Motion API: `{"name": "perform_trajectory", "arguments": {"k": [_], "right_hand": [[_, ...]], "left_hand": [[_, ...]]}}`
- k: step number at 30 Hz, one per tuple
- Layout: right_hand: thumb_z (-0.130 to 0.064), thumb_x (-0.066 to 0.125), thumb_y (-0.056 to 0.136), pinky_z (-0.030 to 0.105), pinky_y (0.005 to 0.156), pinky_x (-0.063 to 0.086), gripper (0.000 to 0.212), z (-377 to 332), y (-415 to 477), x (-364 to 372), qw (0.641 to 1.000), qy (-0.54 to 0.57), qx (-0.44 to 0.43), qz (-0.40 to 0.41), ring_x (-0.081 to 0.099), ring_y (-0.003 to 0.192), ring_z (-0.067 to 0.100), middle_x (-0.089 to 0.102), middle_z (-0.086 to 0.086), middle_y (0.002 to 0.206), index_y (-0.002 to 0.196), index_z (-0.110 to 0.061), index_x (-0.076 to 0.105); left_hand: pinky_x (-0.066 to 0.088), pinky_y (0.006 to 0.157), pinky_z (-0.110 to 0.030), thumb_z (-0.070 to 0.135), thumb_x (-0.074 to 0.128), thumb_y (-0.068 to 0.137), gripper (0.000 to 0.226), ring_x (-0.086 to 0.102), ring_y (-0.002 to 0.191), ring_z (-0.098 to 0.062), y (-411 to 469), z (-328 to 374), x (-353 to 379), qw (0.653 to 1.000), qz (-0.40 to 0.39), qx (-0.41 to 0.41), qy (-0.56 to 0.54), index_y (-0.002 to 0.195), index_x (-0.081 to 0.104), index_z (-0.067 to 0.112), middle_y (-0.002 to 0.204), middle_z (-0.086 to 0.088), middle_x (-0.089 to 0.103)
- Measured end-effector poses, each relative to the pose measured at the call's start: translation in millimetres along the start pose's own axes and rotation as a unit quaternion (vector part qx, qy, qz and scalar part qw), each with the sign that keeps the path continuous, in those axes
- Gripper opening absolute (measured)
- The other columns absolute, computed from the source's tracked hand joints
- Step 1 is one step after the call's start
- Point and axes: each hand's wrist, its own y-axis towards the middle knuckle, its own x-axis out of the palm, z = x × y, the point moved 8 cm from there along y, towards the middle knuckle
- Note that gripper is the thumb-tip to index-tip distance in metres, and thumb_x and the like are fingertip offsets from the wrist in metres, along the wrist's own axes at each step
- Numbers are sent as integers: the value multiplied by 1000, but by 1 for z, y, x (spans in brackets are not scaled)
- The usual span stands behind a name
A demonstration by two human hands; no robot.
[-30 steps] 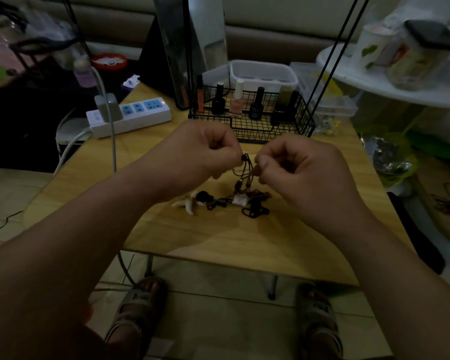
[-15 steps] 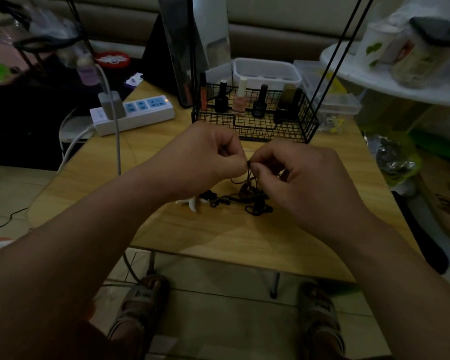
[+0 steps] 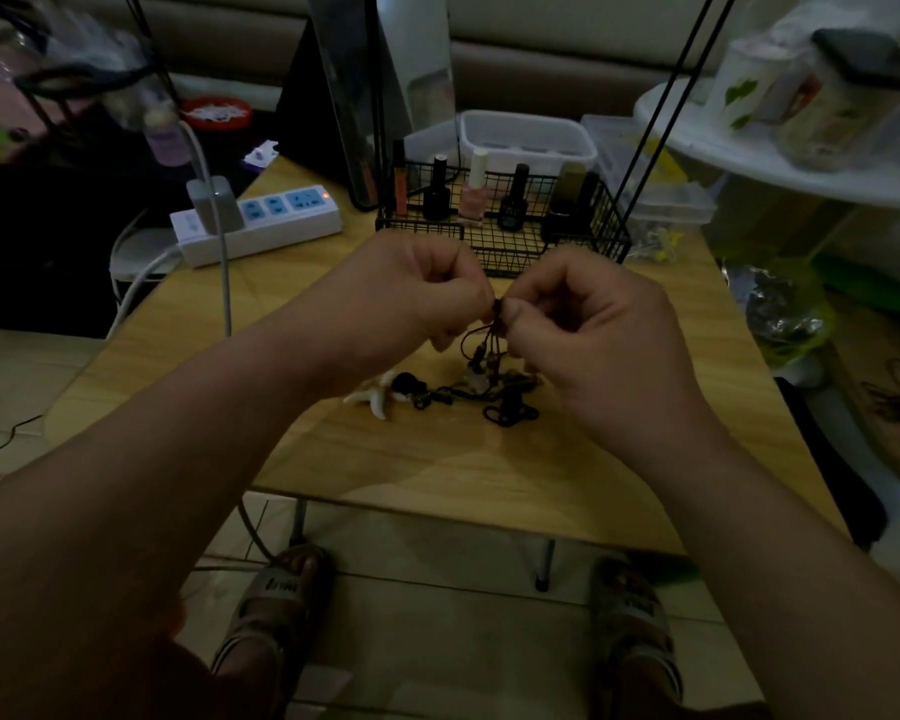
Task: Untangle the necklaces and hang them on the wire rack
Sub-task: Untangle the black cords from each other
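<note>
Head view: my left grip (image 3: 417, 288) and right grip (image 3: 588, 324) meet fingertip to fingertip, both pinching one knot of the necklaces (image 3: 476, 379). The cords hang straight below it to the tangle on the tabletop (image 3: 437, 470). The rack (image 3: 510, 252) stands just beyond both.

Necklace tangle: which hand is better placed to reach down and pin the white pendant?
Left, probably: the white pendant lies below the left hand, left of the hanging cords; the right hand would cross them.
</note>
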Motion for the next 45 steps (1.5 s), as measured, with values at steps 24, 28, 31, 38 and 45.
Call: {"name": "perform_trajectory", "arguments": {"k": [24,28,31,38,45], "right_hand": [[-13,74,91,22,53,50,10,3,-1,-1,998,-63,-9,-3,62,62,8,67,-4,72,87,-22,72],[-11,73,92,27,55,52,10,7,-1,-2,1000,-12,17,4,66,66,19,70,0,72,86,-19,73],[-12,73,91,26,55,51,11,7,-1,0,1000,-23,11,-12,64,64,12,69,-4,73,86,-22,72],[-10,73,91,16,55,45,13,4,-2,4,999,-35,-4,-13,60,64,5,66,-7,72,85,-22,70],[-16,69,96,49,63,57,8,15,0,6,997,32,58,-35,70,79,29,73,6,86,94,-24,70]], "left_hand": [[46,56,-20,26,67,92,7,55,61,-1,-3,2,6,995,8,21,100,89,72,21,66,10,64],[45,54,-13,21,68,96,8,56,59,1,-2,2,4,993,12,27,114,89,72,20,65,12,65],[46,55,-14,19,67,96,10,58,60,0,-3,3,4,992,11,33,118,87,72,20,66,13,66],[49,60,-22,22,64,88,12,57,63,-5,-3,3,3,995,0,24,95,83,70,12,67,3,64],[49,60,-18,6,64,90,9,55,64,-6,0,-1,0,999,1,7,40,84,67,0,66,3,60]]}}
